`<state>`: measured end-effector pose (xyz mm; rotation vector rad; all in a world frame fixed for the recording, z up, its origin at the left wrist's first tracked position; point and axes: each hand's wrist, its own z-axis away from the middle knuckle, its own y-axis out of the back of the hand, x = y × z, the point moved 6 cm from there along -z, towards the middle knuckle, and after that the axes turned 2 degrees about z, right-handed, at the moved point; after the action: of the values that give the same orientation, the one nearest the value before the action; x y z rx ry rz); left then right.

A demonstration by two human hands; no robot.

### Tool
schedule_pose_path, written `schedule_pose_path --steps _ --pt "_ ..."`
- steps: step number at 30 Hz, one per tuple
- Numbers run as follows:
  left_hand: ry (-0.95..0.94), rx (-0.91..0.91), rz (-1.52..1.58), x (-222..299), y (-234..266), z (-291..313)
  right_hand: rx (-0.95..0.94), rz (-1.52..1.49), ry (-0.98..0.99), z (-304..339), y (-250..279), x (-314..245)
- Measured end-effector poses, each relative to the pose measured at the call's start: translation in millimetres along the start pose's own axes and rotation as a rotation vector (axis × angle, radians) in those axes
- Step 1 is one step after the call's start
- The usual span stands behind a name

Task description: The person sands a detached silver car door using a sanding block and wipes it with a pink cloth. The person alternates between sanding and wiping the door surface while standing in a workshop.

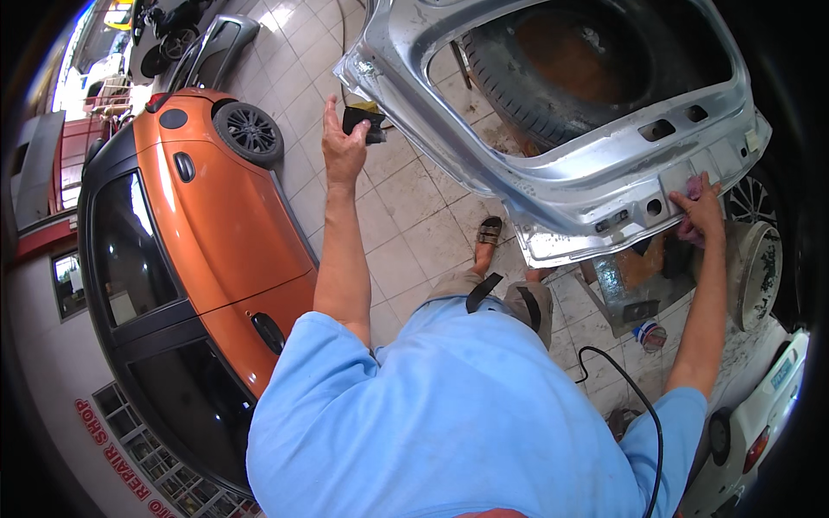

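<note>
Left hand pinches black sheet; right hand grips purple cloth at silver car tailgate.
Likely wiping or sanding; next stroke needs steady pressure.

Light-blue T-shirt, khaki shorts, dark sandal

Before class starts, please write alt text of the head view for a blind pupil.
A person's left hand holds a dark pad beside a silver vehicle panel; the right hand holds a purple item at its edge. An orange car stands at left.
</note>
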<state>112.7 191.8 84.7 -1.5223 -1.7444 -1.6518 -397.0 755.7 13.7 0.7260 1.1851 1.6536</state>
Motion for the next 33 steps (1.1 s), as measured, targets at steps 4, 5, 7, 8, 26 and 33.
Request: schedule_pose_path --steps 4,5,7,8,26,33 --pt "0.34 -0.111 0.336 -37 -8 -17 0.024 0.026 0.023 -2 0 2" --pt "0.34 -0.166 0.424 -37 -14 -19 0.016 0.006 0.024 -2 0 3" --pt "0.418 -0.21 0.518 -39 -23 -20 0.04 -0.011 0.031 -2 1 4" --pt "0.498 -0.248 0.474 -41 -28 -20 0.029 -0.021 0.035 -3 0 4" --pt "0.673 -0.303 0.226 -19 -65 34 0.093 0.052 0.045 -6 -4 6" --pt "0.747 -0.243 0.294 -36 -58 16 0.061 0.045 0.01 -4 -3 5"
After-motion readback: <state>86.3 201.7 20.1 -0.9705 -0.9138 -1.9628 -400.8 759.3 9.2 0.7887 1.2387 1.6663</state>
